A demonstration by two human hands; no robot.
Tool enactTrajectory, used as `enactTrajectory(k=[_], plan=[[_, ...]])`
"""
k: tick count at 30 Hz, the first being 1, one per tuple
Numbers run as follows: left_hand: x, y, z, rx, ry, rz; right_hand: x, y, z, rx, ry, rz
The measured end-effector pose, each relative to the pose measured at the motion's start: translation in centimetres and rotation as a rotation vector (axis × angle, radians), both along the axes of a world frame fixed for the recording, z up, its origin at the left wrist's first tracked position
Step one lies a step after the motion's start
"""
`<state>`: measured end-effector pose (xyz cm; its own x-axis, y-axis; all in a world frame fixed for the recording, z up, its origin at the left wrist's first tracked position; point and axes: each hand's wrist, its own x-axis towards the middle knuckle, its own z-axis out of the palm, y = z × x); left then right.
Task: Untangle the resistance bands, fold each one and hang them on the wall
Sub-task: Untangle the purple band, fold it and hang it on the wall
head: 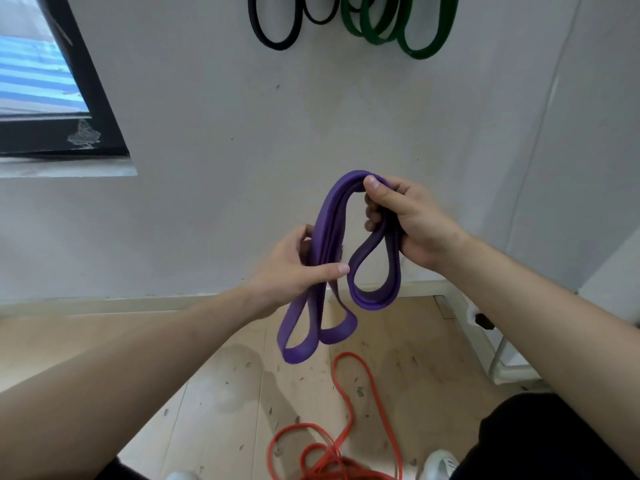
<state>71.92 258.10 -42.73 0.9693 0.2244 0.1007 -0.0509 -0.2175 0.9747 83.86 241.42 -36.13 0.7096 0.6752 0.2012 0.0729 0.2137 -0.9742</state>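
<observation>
A wide purple resistance band is folded into several loops and held up in front of the white wall. My left hand pinches the left bundle of strands at mid-height, thumb across the front. My right hand grips the top bend and the right loop. Two loops hang below my left hand and one below my right. A thin red band lies tangled on the wooden floor beneath. On the wall above hang a black band and a green band, both cut off by the top edge.
A dark-framed window sits at the upper left. White furniture with a metal leg stands at the right by the wall. My white shoes show at the bottom edge beside the red band.
</observation>
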Motion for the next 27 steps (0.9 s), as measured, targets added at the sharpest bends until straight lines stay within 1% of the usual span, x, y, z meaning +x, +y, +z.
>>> enactTrajectory(k=[3, 6, 11, 13, 17, 20, 23, 25, 27], plan=[[0.3, -1.1, -0.1, 0.091, -0.037, -0.004, 0.8, -1.1, 1.0, 0.091, 0.070, -0.067], [0.4, -1.5, -0.2, 0.114, -0.067, 0.038, 2.1, -2.3, 1.1, 0.075, 0.100, -0.148], [0.8, -0.8, 1.2, -0.103, -0.148, 0.159, 4.6, -4.3, -2.1, -0.119, 0.086, -0.219], [0.9, -0.4, 1.8, -0.193, -0.165, 0.218, 4.6, -4.8, -3.7, -0.181, 0.039, -0.233], [1.9, -0.9, 2.5, -0.335, -0.178, 0.312, 2.9, -4.3, -5.0, -0.248, -0.072, -0.178], [2.7, -1.3, 3.3, -0.404, -0.188, 0.344, 2.1, -3.7, -4.2, -0.227, -0.083, -0.207], [3.6, -1.9, 4.9, -0.425, -0.200, 0.334, 2.0, -3.5, -2.8, -0.146, -0.048, -0.261], [4.3, -2.4, 6.6, -0.400, -0.214, 0.301, 2.1, -3.3, -1.6, -0.106, -0.036, -0.290], [5.1, -2.8, 8.8, -0.317, -0.233, 0.272, 2.3, -3.1, -0.1, -0.082, -0.047, -0.315]])
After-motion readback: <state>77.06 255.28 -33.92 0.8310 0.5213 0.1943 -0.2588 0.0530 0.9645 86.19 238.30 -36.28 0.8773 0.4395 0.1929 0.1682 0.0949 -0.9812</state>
